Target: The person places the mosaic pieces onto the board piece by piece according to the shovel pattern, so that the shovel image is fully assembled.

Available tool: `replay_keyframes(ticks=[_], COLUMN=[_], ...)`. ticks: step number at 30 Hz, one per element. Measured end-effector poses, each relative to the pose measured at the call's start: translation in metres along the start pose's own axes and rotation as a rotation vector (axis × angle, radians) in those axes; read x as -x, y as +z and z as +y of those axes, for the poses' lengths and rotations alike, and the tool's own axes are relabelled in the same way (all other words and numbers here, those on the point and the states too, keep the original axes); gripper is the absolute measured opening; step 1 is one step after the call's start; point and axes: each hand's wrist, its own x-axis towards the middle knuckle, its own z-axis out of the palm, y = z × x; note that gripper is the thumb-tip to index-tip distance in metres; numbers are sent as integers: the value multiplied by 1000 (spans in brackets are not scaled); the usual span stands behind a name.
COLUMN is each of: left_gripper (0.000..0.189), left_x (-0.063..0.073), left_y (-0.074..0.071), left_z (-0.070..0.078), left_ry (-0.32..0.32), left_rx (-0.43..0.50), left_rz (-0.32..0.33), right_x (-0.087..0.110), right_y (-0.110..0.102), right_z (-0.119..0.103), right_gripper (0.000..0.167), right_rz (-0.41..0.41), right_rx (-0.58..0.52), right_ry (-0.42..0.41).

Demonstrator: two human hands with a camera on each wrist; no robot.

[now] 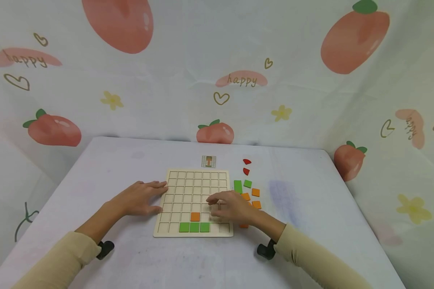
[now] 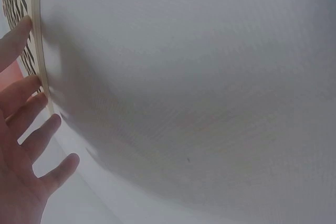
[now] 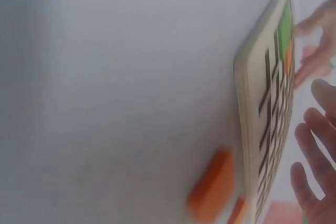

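Observation:
A pale wooden grid board (image 1: 193, 235) lies in front of me. Three green squares (image 1: 194, 227) fill neighbouring cells in its nearest row, and one orange square (image 1: 195, 216) sits in the row behind, above the middle green one. My left hand (image 1: 139, 198) rests at the board's left edge with fingers spread; the left wrist view shows fingertips along the rim (image 2: 35, 40). Over the right part of the board hovers my right hand (image 1: 233, 206), its fingers loosely bent and apart. Nothing shows between those fingers (image 3: 310, 145) in the right wrist view.
Right of the board lie several orange squares (image 1: 255, 192), a green rectangle (image 1: 238, 186) and a green square (image 1: 247, 184), some partly hidden by my right hand. Two red wedges (image 1: 246, 161) are farther back. A small patterned card (image 1: 208, 161) lies behind the board.

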Motion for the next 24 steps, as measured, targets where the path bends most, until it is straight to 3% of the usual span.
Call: replay_keyframes(ticks=[6,16,24], left_gripper=[68,68,68], left_x=[0,0,-1], left_y=[-1,2,3], left_z=[1,0,-2], left_ry=[-1,-1,3], left_rx=[-3,-4,-19], left_rz=[-4,-1,0], right_x=[17,41,60], right_y=[-21,-55,-69], right_z=[15,38,59], right_gripper=[37,39,43], right_rz=[66,144,197], right_rx=[36,63,115], right_ry=[0,87,152])
